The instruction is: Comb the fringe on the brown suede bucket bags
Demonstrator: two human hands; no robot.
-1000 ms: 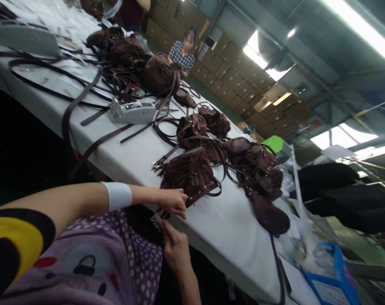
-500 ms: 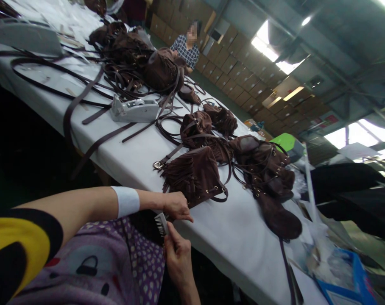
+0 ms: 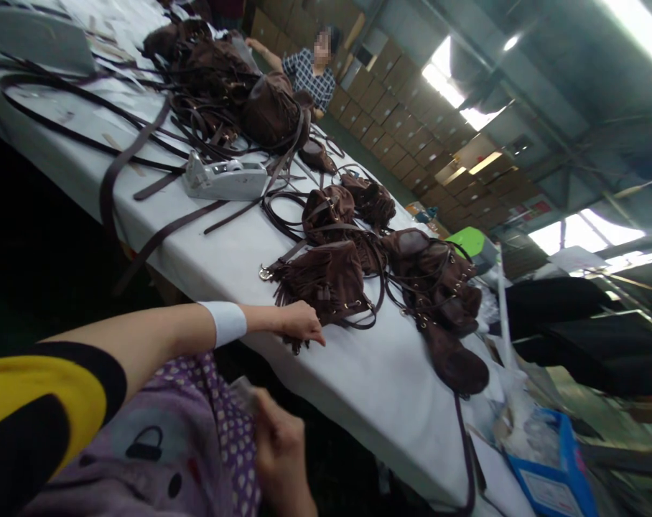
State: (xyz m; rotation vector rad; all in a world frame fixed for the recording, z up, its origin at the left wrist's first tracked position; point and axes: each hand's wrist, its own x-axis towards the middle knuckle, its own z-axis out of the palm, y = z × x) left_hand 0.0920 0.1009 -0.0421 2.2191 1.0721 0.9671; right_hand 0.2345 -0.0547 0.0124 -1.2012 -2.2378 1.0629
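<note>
A brown suede bag with fringe [image 3: 331, 283] lies near the front edge of the white-covered table [image 3: 369, 388]. My left hand [image 3: 299, 324], a white band on its wrist, lies on the bag's lower fringe with fingers closed over it. My right hand [image 3: 276, 449] is low over my lap, below the table edge, and blurred by motion. It is closed around a small pale brush [image 3: 244, 391], which shows only as a smear above the knuckles.
More brown bags [image 3: 439, 287] and loose straps [image 3: 143, 151] crowd the table, with a grey tape dispenser [image 3: 223, 179] among them. A blue box [image 3: 546, 474] and a green object [image 3: 469, 244] sit at the right. A person in a checked shirt [image 3: 307, 72] stands by stacked cartons.
My right hand has dropped away from the bag toward my lap with the brush. My left hand has slid slightly along the fringe and stays on the bag.
</note>
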